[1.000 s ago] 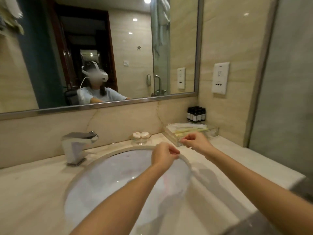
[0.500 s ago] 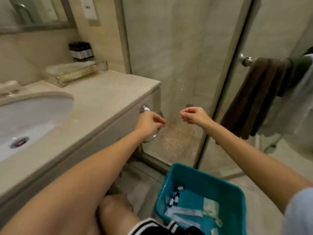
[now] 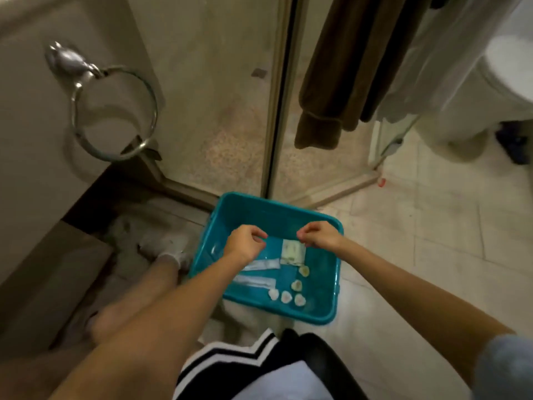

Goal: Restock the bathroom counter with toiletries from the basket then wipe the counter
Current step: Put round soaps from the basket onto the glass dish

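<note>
A teal plastic basket [image 3: 277,204] sits on the tiled floor by the shower corner. Inside it lie a white and green sachet [image 3: 292,251], two long white packets [image 3: 255,282] and several small round wrapped pieces [image 3: 297,285]. My left hand [image 3: 245,243] hovers over the basket's left half with fingers curled, thumb near fingertips, holding nothing I can see. My right hand [image 3: 318,236] hovers above the sachet in the same curled pose, also with nothing visible in it. The counter top is out of view; only the counter's side panel [image 3: 34,111] shows at the left.
A chrome towel ring [image 3: 114,111] hangs on the counter's side. The glass shower frame [image 3: 277,96] stands behind the basket, with a brown towel [image 3: 346,67] hanging on its right. A white toilet [image 3: 496,67] is at the far right. My legs and shoe [image 3: 170,246] are left of the basket.
My view swung from the sink and counter down to the floor. Both hands dropped from in front of the towel ring to just above the basket, keeping their curled pose.
</note>
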`<state>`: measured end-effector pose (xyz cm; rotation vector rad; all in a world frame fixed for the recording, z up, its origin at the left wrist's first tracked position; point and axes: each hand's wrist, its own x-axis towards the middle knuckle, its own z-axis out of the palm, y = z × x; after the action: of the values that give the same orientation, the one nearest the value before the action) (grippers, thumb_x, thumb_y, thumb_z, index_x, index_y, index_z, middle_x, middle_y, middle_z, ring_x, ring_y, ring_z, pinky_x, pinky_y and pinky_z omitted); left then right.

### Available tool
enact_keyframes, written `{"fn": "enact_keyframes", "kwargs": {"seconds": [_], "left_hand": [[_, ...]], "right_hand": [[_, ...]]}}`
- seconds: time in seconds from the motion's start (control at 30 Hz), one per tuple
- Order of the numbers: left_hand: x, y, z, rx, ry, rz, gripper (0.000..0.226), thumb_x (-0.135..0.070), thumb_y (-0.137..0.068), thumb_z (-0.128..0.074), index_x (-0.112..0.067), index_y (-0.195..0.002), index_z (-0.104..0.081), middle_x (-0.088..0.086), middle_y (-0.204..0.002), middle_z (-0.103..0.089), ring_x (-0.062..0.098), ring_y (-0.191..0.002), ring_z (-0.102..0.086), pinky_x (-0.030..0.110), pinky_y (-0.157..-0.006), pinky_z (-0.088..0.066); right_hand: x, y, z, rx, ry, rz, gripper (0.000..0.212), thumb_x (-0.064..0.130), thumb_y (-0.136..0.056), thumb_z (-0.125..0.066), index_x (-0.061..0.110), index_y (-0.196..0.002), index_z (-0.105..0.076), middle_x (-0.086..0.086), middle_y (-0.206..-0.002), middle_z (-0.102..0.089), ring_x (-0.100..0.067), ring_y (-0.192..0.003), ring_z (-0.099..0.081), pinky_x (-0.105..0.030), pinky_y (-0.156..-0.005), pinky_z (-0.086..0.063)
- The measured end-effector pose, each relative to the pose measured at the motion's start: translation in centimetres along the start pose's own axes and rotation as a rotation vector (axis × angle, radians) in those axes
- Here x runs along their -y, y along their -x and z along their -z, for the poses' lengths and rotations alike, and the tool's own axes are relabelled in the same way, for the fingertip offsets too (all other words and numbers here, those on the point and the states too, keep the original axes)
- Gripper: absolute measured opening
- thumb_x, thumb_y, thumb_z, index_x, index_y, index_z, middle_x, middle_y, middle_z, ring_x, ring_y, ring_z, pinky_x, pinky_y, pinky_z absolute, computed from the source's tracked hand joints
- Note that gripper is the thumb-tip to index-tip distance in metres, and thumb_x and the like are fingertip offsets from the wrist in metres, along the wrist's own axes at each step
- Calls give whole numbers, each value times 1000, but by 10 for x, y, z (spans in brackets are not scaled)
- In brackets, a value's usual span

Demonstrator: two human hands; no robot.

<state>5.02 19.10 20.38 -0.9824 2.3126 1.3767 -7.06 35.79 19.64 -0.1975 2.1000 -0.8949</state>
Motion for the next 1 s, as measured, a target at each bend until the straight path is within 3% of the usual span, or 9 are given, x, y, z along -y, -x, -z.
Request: {"fn": "enact_keyframes", "kwargs": {"seconds": [0.1,0.23,0.3,0.37,0.43,0.57,0.67,0.87,1.0], "left_hand": [[25,-20,-41,62,-41,67,22,-9,-83,-61,-17,-103,-69,5,-99,-71,23,-96,-65,27,-82,-50],[68,-42,-85,171,-81,183,28,-11,-84,-64,-18,-111,-64,2,-106,-69,21,-101,-63,28,-87,-48],[90,-53,-99,194,-57,233,30,-10,-83,-65,-16,-113,-63,3,-108,-68,20,-103,-63,25,-88,-45],[111,-64,-108,197,-12,284,33,-8,-80,-68,-13,-112,-63,5,-106,-67,21,-101,-63,25,-89,-45],[133,-76,-113,205,68,343,38,-2,-77,-70,-6,-114,-62,10,-102,-64,22,-95,-61,28,-90,-46],[170,-103,-112,216,169,465,47,0,-76,-71,-4,-121,-57,16,-114,-61,28,-99,-60,33,-90,-47],[186,-121,-110,193,210,504,50,1,-74,-73,-5,-121,-56,18,-120,-60,33,-108,-60,37,-93,-49],[193,-132,-105,201,217,513,51,-2,-77,-71,-10,-124,-54,13,-122,-59,28,-107,-60,28,-87,-46],[193,-134,-106,206,215,503,51,-4,-78,-71,-13,-125,-54,10,-122,-59,26,-105,-60,28,-86,-48]], "right_hand": [[-49,-30,-24,51,36,-97,24,4,-88,-59,17,-67,-60,-4,-71,-60,-3,-54,-58,-14,-54,-45],[-112,-74,-68,122,53,-217,28,3,-82,-61,19,-60,-57,-13,-75,-61,-20,-70,-57,-40,-72,-47],[-128,-93,-90,114,71,-280,27,3,-84,-60,18,-63,-52,-9,-68,-55,-12,-64,-55,-31,-70,-47],[-141,-111,-112,121,114,-326,13,8,-85,-64,16,-76,-58,-1,-70,-56,-7,-64,-56,-17,-62,-43],[-159,-132,-135,126,162,-372,11,15,-82,-69,17,-89,-61,-2,-83,-60,-17,-84,-61,-23,-71,-45],[-190,-159,-178,141,288,-480,38,19,-84,-68,8,-118,-56,-10,-113,-61,-27,-111,-57,-30,-92,-43],[-204,-174,-203,117,342,-503,39,20,-87,-62,8,-123,-53,-12,-124,-57,-30,-115,-54,-30,-96,-40],[-220,-198,-235,61,441,-506,43,16,-88,-57,7,-129,-48,-16,-136,-43,-32,-120,-51,-31,-102,-37],[-224,-208,-238,35,496,-519,39,24,-90,-57,5,-123,-52,-16,-130,-49,-32,-115,-54,-34,-98,-43]]}}
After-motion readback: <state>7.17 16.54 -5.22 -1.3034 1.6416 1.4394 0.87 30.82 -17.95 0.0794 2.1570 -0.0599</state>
